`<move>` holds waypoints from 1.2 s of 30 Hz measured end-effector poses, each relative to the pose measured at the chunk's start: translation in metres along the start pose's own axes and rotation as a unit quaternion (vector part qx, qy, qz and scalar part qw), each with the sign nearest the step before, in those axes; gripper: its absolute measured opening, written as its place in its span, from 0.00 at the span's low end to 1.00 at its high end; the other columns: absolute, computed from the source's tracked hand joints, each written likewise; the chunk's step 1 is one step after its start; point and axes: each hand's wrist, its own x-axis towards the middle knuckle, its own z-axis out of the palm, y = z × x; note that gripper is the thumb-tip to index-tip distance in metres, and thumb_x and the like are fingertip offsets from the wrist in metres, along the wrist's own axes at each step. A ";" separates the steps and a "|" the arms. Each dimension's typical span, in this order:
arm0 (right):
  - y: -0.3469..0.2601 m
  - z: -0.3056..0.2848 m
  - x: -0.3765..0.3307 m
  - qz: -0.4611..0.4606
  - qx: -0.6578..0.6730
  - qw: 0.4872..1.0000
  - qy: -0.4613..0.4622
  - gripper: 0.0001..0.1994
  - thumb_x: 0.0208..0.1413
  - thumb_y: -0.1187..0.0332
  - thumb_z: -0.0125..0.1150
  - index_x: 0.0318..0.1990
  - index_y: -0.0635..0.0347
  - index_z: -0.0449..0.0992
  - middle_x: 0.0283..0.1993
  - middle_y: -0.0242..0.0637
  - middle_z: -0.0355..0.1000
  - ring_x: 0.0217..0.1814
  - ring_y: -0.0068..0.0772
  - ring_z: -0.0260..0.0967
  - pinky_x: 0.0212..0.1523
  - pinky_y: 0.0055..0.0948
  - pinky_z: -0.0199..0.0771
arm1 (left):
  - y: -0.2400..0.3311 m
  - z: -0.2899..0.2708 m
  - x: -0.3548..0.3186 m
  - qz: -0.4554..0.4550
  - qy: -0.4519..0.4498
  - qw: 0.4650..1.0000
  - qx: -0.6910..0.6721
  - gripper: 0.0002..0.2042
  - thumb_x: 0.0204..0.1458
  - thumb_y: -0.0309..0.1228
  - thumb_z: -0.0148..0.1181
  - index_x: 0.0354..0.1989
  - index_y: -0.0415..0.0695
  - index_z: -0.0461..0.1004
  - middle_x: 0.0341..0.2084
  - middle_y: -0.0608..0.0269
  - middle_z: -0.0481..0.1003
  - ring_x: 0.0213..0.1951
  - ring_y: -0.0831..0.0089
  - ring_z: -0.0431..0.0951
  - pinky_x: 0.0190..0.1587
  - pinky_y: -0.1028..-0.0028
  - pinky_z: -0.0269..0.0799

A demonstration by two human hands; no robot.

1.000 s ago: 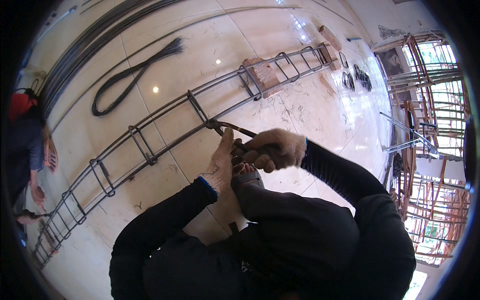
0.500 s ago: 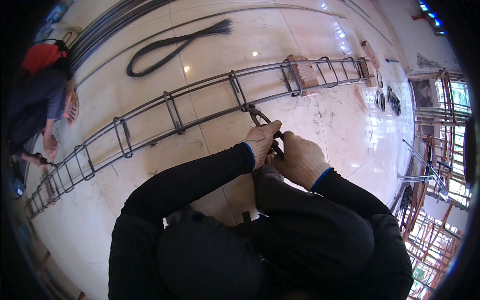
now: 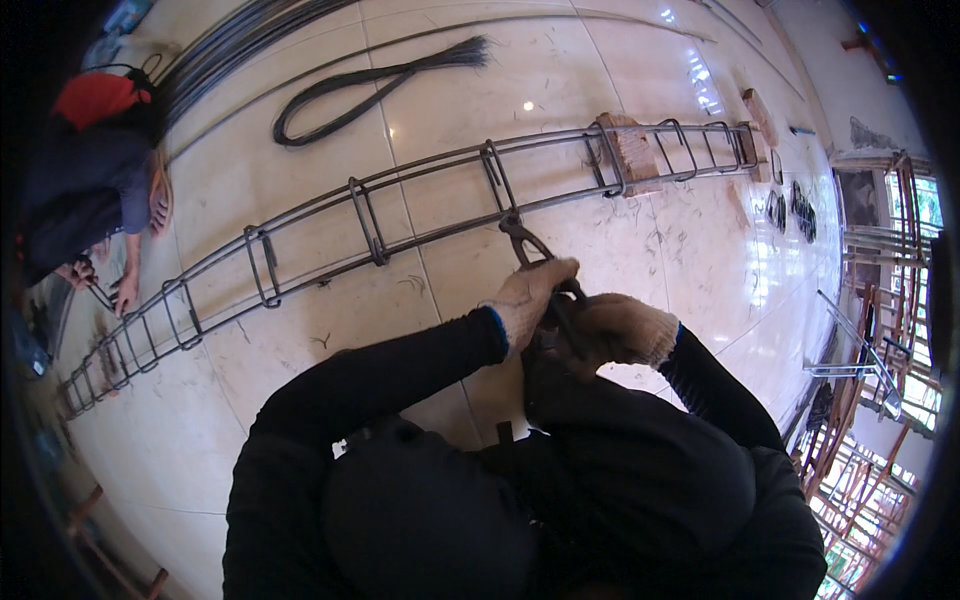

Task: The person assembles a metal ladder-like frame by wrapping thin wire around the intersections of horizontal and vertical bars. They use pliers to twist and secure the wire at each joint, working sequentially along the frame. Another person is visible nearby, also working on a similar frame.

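A long cage of steel bars [image 3: 430,239] with square stirrups runs across the tiled floor in front of me. At a stirrup corner on its near bar, the jaws of dark steel pincers [image 3: 524,240] meet the bar. My left hand [image 3: 530,298], in a pale knit glove with a blue cuff, is closed round the pincers just below the jaws. My gloved right hand [image 3: 625,330] is closed at the handle ends, slightly blurred, its fingertips partly hidden. Tie wire at the jaws is too small to make out.
Wooden blocks [image 3: 630,158] prop the cage's right part. Beyond it lie a looped bundle of tie wire [image 3: 375,85] and long steel bars [image 3: 235,50]. At left a person [image 3: 85,200] crouches with both hands at the cage's end. Several loose stirrups [image 3: 802,212] lie at right.
My right hand has swung right and turned, and the pincers' handles now point more steeply down. The jaws stay at the same stirrup corner. The other person's hands have shifted; the view has moved slightly.
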 end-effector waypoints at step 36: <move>-0.034 0.092 0.076 -0.310 -0.334 0.885 0.096 0.22 0.68 0.65 0.59 0.66 0.67 0.73 0.59 0.53 0.77 0.53 0.44 0.80 0.56 0.35 0.81 | -0.042 -0.124 -0.082 0.250 -0.124 0.769 0.575 0.24 0.73 0.49 0.45 0.42 0.38 0.75 0.23 0.66 0.71 0.27 0.75 0.71 0.31 0.70 0.67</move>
